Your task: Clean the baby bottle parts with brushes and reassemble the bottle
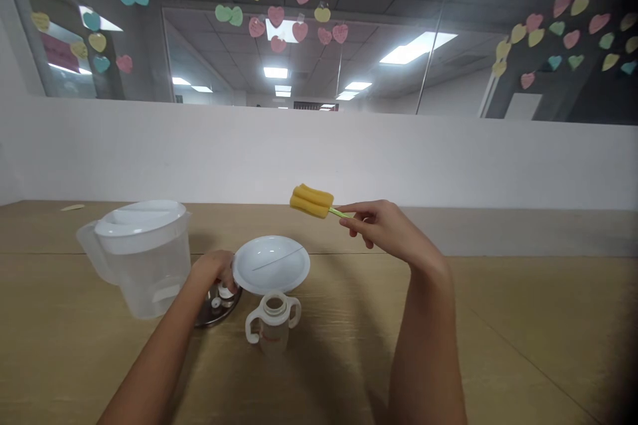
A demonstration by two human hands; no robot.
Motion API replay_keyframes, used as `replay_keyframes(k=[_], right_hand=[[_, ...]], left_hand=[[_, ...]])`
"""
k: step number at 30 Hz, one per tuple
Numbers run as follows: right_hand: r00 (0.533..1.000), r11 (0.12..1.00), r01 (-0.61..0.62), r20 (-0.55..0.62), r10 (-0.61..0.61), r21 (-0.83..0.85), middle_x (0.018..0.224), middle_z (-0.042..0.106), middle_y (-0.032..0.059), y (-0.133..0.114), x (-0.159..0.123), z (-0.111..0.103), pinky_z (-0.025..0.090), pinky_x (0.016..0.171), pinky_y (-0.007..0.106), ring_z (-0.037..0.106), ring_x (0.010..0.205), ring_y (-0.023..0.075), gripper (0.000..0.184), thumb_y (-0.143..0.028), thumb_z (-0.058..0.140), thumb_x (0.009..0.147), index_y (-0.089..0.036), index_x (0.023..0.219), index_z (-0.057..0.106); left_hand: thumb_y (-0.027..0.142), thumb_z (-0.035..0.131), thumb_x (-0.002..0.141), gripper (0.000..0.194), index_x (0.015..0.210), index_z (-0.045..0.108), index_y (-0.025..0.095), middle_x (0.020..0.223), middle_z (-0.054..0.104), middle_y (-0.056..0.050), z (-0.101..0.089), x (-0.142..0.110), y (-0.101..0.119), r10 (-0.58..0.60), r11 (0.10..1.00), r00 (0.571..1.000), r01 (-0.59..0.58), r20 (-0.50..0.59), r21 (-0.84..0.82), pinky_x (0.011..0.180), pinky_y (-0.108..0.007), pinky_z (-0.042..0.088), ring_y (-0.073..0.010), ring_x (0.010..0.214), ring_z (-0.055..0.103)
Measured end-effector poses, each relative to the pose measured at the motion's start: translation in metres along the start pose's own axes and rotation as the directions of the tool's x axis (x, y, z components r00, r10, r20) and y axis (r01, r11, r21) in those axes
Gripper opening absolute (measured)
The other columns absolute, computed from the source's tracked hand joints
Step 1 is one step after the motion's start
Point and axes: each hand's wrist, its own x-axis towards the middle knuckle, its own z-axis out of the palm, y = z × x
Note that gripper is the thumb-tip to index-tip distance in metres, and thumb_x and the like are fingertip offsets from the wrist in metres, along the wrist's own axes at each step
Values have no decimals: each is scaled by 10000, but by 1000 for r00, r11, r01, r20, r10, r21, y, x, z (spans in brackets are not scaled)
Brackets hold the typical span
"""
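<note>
My right hand (pixel 375 224) is raised above the table, its thumb and fingers pinching the thin green handle of a yellow sponge bottle brush (pixel 312 201). The sponge head points left, in the air. My left hand (pixel 218 267) is low over a round metal tray (pixel 212 320), fingers curled downward beside the left rim of a white bowl (pixel 272 265). What those fingers grip, if anything, is hidden. A thin rod or straw (pixel 277 259) lies across the bowl. Just in front of it stands an open two-handled baby bottle (pixel 274 325), upright, without a lid.
A large translucent pitcher (pixel 154 272) with a white lid stands at the left, near my left forearm. Small clear and white parts (pixel 216 302) sit on the tray. A low white wall (pixel 319 156) with windows above borders the wooden table (pixel 498 345).
</note>
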Motion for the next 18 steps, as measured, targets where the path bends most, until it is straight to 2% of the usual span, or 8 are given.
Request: replay_keyframes(k=[4, 5, 7, 8, 9, 11, 14, 18], right_hand=[[1000, 1000, -10, -7, 10, 1, 658, 593, 18, -1, 0, 2, 372, 416, 190, 433, 460, 77, 364, -380, 562, 817, -207, 1128, 641], [1000, 1000, -11, -11, 11, 1, 657, 592, 17, -2, 0, 2, 373, 415, 190, 434, 460, 78, 364, -380, 561, 817, -207, 1127, 641], [1000, 1000, -7, -10, 7, 3, 655, 592, 16, -2, 1, 3, 379, 419, 191, 435, 460, 78, 363, -379, 562, 816, -206, 1125, 642], [1000, 1000, -5, -9, 5, 2, 653, 591, 14, -2, 1, 3, 381, 421, 191, 435, 459, 77, 360, -378, 563, 815, -206, 1121, 644], [1000, 1000, -4, -8, 4, 2, 653, 591, 14, -3, 1, 3, 382, 422, 191, 435, 458, 77, 357, -378, 563, 816, -207, 1118, 645], [1000, 1000, -1, -5, 1, -4, 649, 590, 12, -2, 1, 2, 383, 422, 190, 438, 456, 77, 355, -382, 563, 815, -209, 1114, 647], [1000, 1000, 11, -3, -11, -17, 647, 593, 8, -2, 1, 1, 382, 427, 189, 441, 451, 73, 359, -384, 564, 815, -214, 1121, 643], [1000, 1000, 12, 4, -12, -19, 653, 598, 8, -3, 1, 1, 382, 427, 190, 443, 449, 73, 354, -389, 557, 819, -225, 1121, 643]], left_hand=[[179, 738, 485, 443, 916, 663, 108, 972, 668, -204, -14, -17, 2, -71, 996, 987, 78, -147, 46, 704, -374, 483, -346, 890, 625], [206, 711, 540, 467, 991, 642, 105, 1035, 645, -212, -18, -24, 6, -70, 996, 978, 81, -195, 49, 741, -385, 473, -346, 943, 608], [332, 595, 700, 463, 1129, 579, 158, 1124, 617, -154, -24, -41, 19, 14, 1000, 966, -10, -257, 20, 797, -345, 456, -280, 1007, 590], [425, 534, 748, 476, 1171, 550, 209, 1128, 622, -95, -26, -50, 27, 100, 994, 961, -106, -258, -6, 800, -293, 455, -226, 998, 595], [514, 528, 734, 558, 1207, 522, 219, 1121, 624, -75, -26, -59, 36, 238, 964, 941, -259, -241, -59, 784, -268, 458, -208, 978, 599], [630, 608, 598, 740, 1215, 517, 234, 1089, 632, -59, -23, -75, 56, 403, 905, 902, -418, -155, -80, 762, -268, 464, -220, 948, 604], [599, 709, 470, 756, 1117, 593, 226, 1048, 642, -74, -13, -88, 81, 451, 892, 886, -446, -105, 74, 757, -320, 465, -273, 931, 600], [473, 782, 425, 642, 993, 656, 202, 935, 666, -87, 1, -87, 99, 455, 875, 889, -434, -55, 214, 706, -349, 471, -298, 836, 622]])
